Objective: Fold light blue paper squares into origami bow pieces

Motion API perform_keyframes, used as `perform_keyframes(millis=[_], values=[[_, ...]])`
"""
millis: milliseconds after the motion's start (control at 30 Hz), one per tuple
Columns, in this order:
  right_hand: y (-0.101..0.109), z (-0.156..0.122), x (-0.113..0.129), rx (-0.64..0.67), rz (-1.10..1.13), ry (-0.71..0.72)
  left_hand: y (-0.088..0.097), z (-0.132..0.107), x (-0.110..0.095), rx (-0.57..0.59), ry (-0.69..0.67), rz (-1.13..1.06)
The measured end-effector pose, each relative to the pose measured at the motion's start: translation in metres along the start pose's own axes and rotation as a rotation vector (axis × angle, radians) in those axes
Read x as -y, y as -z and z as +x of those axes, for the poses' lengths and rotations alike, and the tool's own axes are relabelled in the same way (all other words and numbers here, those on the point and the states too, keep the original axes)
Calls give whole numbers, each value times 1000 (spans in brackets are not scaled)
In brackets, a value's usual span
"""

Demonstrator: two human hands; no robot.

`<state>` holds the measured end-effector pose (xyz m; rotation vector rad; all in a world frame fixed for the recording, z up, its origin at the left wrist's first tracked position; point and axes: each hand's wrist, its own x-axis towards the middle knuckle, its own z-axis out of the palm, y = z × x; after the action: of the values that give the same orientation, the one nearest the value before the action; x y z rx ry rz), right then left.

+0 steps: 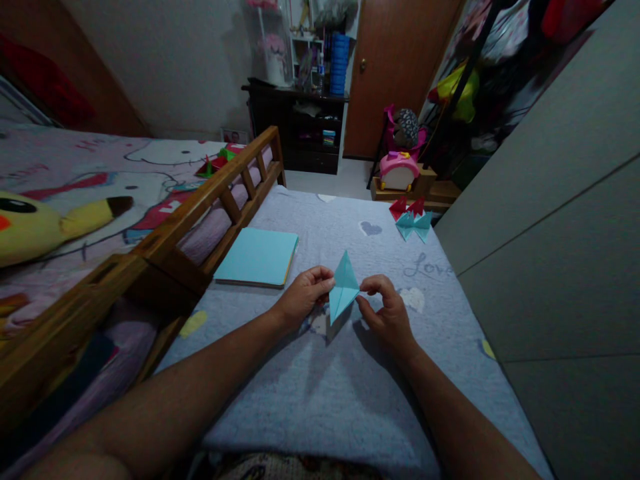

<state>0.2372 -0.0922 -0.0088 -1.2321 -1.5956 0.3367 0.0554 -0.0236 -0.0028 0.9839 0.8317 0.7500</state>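
Patterned cloth (295,468), cut off below, lies nearest us. Right of the light-blue paper stack (257,258), our left hand (303,297) pinches a folded blue sheet (344,287) above the bedcover (280,407); whether our right hand (389,315) grips its right corner, we cannot tell. Blue folded figures (405,225) partly hide red ones (398,209).

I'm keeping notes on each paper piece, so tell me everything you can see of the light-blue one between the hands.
The folded paper is light blue, matte-looking and kite-like, with pointed top and bottom ends and a corner at the right. Creases mark its face; its back is hidden. It is held up, roughly upright, over the pale bedsheet. The left hand grips its left side, while the right hand appears to pinch its right corner.
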Motion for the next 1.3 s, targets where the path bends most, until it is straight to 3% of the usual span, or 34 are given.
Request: perform_keyframes(millis=[100,233,533,733,867,967,1133,1300], values=[[0,1,2,-1,27,-35,1,2,1,45,26,-83],[0,0,0,-28,131,-183,5,3,1,118,-21,-99],[-5,0,-6,-81,564,-467,5,-5,-2,120,-275,282],[-3,1,-3,-6,542,-491,6,-7,-2,90,-402,582],[0,2,0,40,368,-357,5,-7,-6,96,-489,713],[1,3,0,-3,280,-260,5,-9,-11,120,-529,683],[-2,-1,-4,48,354,-381,6,-12,-16,242,-517,534],[-5,-5,-3,27,364,-386,-1,-11,-11,155,-382,548]])
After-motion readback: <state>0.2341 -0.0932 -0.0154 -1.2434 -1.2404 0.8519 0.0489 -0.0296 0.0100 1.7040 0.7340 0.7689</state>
